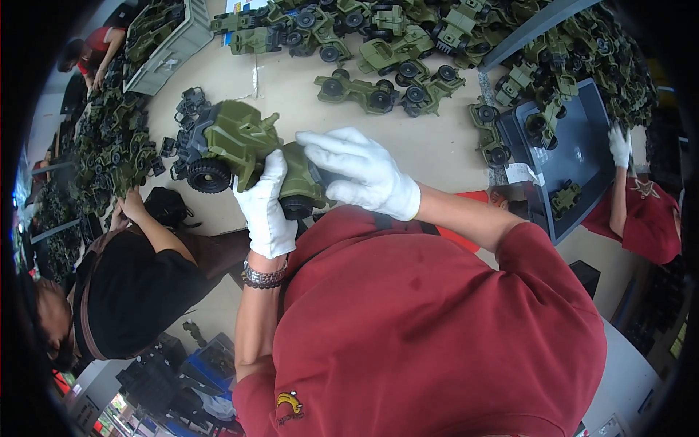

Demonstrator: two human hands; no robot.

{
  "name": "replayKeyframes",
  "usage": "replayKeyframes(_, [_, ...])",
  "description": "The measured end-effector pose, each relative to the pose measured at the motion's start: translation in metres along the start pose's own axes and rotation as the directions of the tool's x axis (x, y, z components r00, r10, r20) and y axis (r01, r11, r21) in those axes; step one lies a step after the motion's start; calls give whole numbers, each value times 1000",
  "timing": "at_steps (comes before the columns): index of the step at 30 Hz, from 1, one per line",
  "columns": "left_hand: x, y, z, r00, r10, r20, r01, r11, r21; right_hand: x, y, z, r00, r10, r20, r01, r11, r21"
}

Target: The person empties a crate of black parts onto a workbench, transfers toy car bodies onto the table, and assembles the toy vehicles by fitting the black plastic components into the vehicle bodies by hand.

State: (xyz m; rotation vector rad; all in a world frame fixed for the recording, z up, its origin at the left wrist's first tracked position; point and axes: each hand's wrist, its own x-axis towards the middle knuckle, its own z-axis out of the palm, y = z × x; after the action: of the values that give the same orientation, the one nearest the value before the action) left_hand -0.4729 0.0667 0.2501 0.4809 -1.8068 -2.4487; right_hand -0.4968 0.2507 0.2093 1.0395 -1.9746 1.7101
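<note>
Tabletop (437, 146), pale and broad, carried everything. Across its far edge lay a heap of olive toy trucks (393, 54), most with black wheels, some piled on each other. A dark grey tray (582, 153) sat at the right with a few small trucks in it, and a co-worker's gloved hand (619, 144) touched its far rim. A grey bin (171, 51) of more trucks stood at the upper left. Another person in a black top (138, 288) leaned at the table's left side.

Just above the near edge of the table, one larger green truck (240, 149) was held up between both white-gloved hands. The left hand (266, 204) was closed round its underside beside a wheel. The right hand (360, 171) curled over its rear end, fingers bent and gripping. A beaded bracelet (263, 277) ringed the left wrist.
</note>
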Motion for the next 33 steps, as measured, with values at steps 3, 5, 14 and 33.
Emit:
replayKeyframes(3, [0, -8, -4, 992, -128, 5, 128, 979, -158, 9, 0, -1, 990, 78, 118, -74, 997, -33])
replayKeyframes(5, [-1, -21, -3, 950, -305, -67, 252, 876, -411, 24, -3, 1, 913, 273, 302, -236, 959, -154])
replayKeyframes(14, [-10, -33, -1, 713, -688, -131, 555, 670, -493, 22, -32, 10, 982, 144, 125, -90, 928, -361])
replayKeyframes(33, [84, -72, -9, 596, -788, -158, 593, 564, -575, -17, 98, -13, 870, 491, 35, -328, 631, -703])
